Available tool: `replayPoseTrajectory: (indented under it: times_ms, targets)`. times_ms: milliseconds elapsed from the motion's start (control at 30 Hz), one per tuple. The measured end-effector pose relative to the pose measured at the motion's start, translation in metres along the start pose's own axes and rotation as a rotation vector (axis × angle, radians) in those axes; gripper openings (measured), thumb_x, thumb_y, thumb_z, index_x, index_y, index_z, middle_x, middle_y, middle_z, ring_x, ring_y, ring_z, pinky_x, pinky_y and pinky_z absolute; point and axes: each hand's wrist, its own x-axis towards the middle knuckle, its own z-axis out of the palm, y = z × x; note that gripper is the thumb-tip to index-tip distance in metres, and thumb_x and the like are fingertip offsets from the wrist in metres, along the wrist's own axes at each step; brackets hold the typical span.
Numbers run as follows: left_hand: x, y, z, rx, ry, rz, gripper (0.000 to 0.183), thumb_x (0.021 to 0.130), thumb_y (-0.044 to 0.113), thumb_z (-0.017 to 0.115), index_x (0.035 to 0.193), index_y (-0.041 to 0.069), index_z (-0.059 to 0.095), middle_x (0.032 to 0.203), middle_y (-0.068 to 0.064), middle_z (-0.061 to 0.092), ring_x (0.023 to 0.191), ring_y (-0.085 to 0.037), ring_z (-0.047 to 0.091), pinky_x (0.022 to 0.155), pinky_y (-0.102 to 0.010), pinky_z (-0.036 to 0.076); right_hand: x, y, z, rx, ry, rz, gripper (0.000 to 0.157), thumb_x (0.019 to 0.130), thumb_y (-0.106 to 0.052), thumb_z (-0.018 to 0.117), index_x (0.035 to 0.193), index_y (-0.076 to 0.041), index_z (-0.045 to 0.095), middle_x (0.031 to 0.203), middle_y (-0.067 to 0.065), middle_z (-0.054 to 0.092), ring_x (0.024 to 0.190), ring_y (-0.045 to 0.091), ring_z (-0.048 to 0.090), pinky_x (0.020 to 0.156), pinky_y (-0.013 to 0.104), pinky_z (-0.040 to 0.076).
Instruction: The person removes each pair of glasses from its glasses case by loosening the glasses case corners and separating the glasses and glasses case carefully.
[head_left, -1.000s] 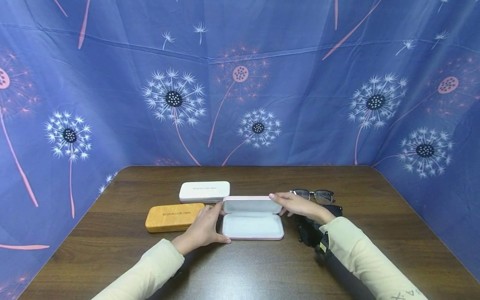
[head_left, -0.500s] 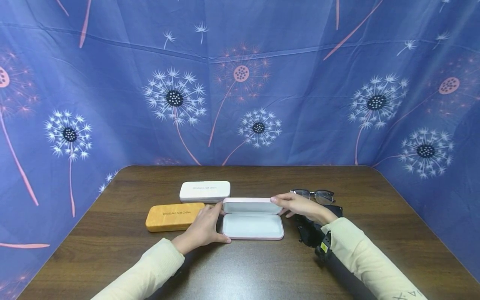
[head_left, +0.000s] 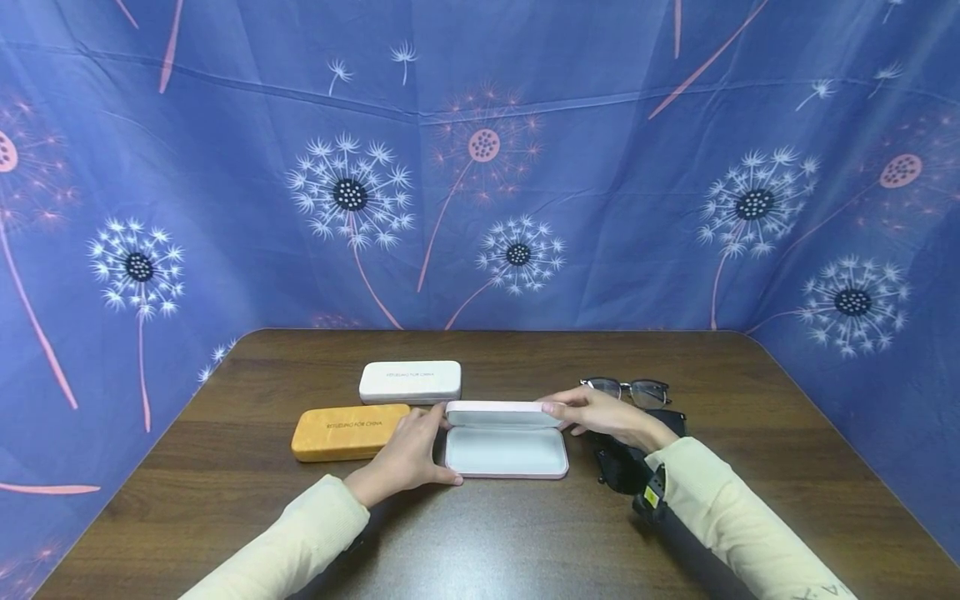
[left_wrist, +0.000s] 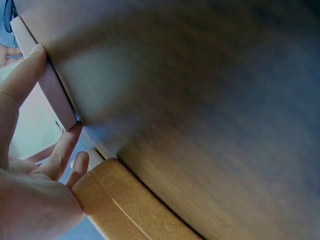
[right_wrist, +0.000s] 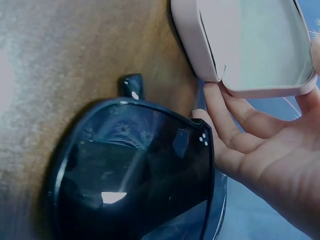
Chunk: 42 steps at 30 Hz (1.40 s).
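A pale pink glasses case [head_left: 506,452] with a light lining lies on the table with its lid [head_left: 495,407] raised, and nothing shows inside. My left hand [head_left: 403,454] grips the base at its left end, thumb at the front corner and fingers towards the back. In the left wrist view its little finger comes right up to an orange glasses case [left_wrist: 130,200]. With my right hand [head_left: 600,412] I hold the lid's right end, thumb over its edge. Seen from the right wrist, other fingers reach the hinge corner of the case [right_wrist: 272,93].
Black sunglasses [right_wrist: 130,170] lie below my right wrist, partly covered in the head view. Behind them are dark-framed eyeglasses [head_left: 648,393]. A white glasses case [head_left: 410,383], closed, stands behind the orange one. Patterned blue cloth [head_left: 615,208] surrounds the wooden table [head_left: 480,542].
The lid has tipped a little forward and down, my right thumb moving down with it. My left hand and the base have stayed in place.
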Motion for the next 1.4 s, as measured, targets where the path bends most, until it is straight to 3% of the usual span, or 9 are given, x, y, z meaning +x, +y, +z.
replayPoseTrajectory:
  times_ms: [300,667,933,1033,1133,1300,1400]
  targets:
    - [-0.001,0.0,0.0,0.006,0.007,0.007,0.1,0.048,0.04,0.087,0.129,0.003,0.041,0.102,-0.001,0.063,0.097,-0.022,0.049,0.086,-0.039,0.038,-0.003,0.004,0.002,-0.058,-0.034,-0.138,0.036,0.089,-0.038,0.053,0.121,-0.021,0.059,0.124,0.008,0.059,0.11,0.024,0.056,0.087,0.041,0.048]
    - [-0.001,0.001,0.0,0.011,0.003,-0.007,0.102,0.047,0.042,0.087,0.13,0.004,0.041,0.105,-0.003,0.062,0.099,-0.023,0.049,0.087,-0.039,0.039,-0.005,0.008,0.004,-0.12,-0.048,-0.281,0.035,0.088,-0.031,0.056,0.121,-0.018,0.059,0.124,0.004,0.058,0.122,0.026,0.049,0.097,0.048,0.041]
    - [-0.002,0.001,-0.001,0.019,0.017,0.012,0.102,0.047,0.042,0.087,0.131,0.004,0.041,0.113,-0.008,0.061,0.102,-0.026,0.049,0.087,-0.04,0.039,-0.003,0.013,0.006,-0.155,-0.047,-0.368,0.034,0.087,-0.029,0.059,0.118,-0.015,0.062,0.122,0.004,0.06,0.115,0.016,0.054,0.092,0.028,0.045]
    - [-0.003,0.001,-0.001,0.014,0.022,0.022,0.102,0.047,0.041,0.087,0.13,0.004,0.042,0.113,-0.007,0.061,0.103,-0.026,0.049,0.087,-0.04,0.039,-0.005,0.013,0.008,-0.163,-0.035,-0.38,0.035,0.085,-0.029,0.061,0.117,-0.014,0.062,0.12,0.007,0.062,0.11,0.016,0.056,0.088,0.027,0.047]
    - [-0.003,0.001,0.0,-0.001,0.027,0.035,0.099,0.047,0.039,0.087,0.129,0.004,0.043,0.114,-0.006,0.062,0.102,-0.026,0.049,0.087,-0.04,0.038,-0.008,0.013,0.012,-0.241,-0.005,-0.379,0.039,0.081,-0.033,0.066,0.116,-0.016,0.063,0.118,0.012,0.061,0.106,0.021,0.055,0.083,0.031,0.046]
    - [-0.003,0.001,0.001,-0.018,0.03,0.057,0.096,0.049,0.038,0.087,0.128,0.004,0.043,0.115,-0.007,0.063,0.1,-0.025,0.048,0.086,-0.04,0.036,-0.01,0.015,0.019,-0.424,0.06,-0.401,0.044,0.073,-0.036,0.073,0.114,-0.022,0.064,0.126,0.023,0.052,0.115,0.037,0.049,0.089,0.052,0.043]
    - [-0.003,0.002,0.001,-0.016,0.028,0.051,0.097,0.05,0.038,0.087,0.129,0.004,0.042,0.113,-0.007,0.064,0.1,-0.025,0.048,0.086,-0.04,0.036,-0.013,0.015,0.022,-0.448,0.088,-0.393,0.044,0.072,-0.035,0.074,0.113,-0.023,0.065,0.128,0.025,0.049,0.118,0.041,0.046,0.09,0.058,0.04]
